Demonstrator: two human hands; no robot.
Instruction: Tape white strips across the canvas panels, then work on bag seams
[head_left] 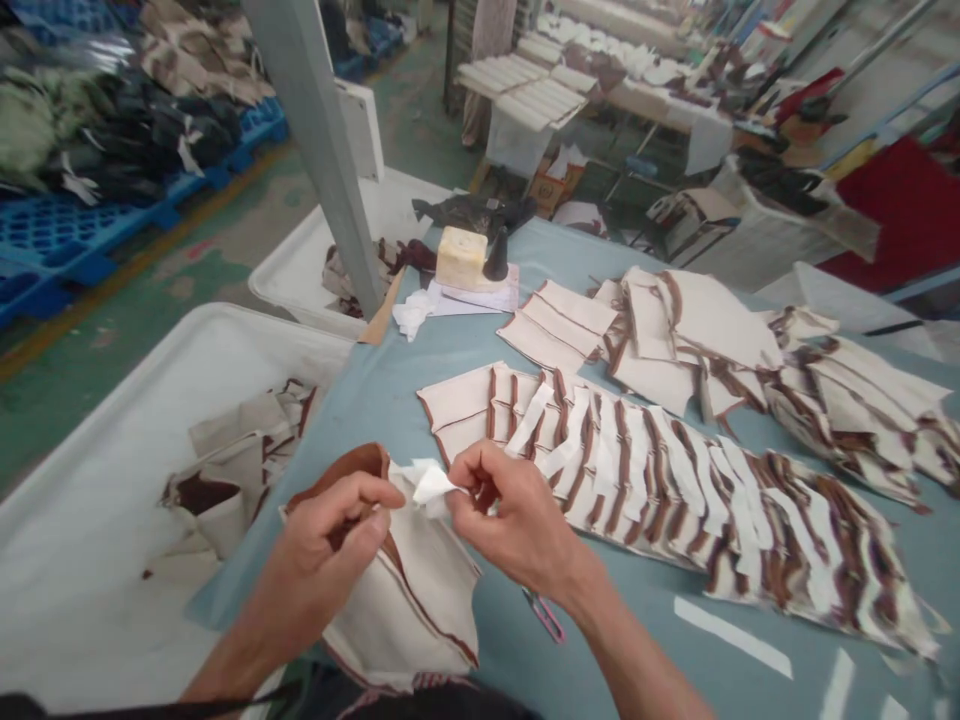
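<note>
My left hand [330, 540] is closed, thumb and forefinger pinching the upper edge of a cream sewn piece [427, 600] with brown seams and a brown inner side. The piece hangs over the near edge of the table, in front of my body. My right hand [517, 510] pinches a crumpled white strip [431, 482] between thumb and forefinger. This strip lies across the gap between my hands, against the top of the cream piece. Under my right wrist rests a small tool with a pink handle [550, 618], partly hidden by the arm.
Right of my hands, a long row of overlapping cream pieces [457, 402] lies with white strips on it. Behind are more stacked pieces [720, 320]. A yellowish block [460, 258] sits at the table's back. A white bin [217, 330] holding sewn pieces stands left.
</note>
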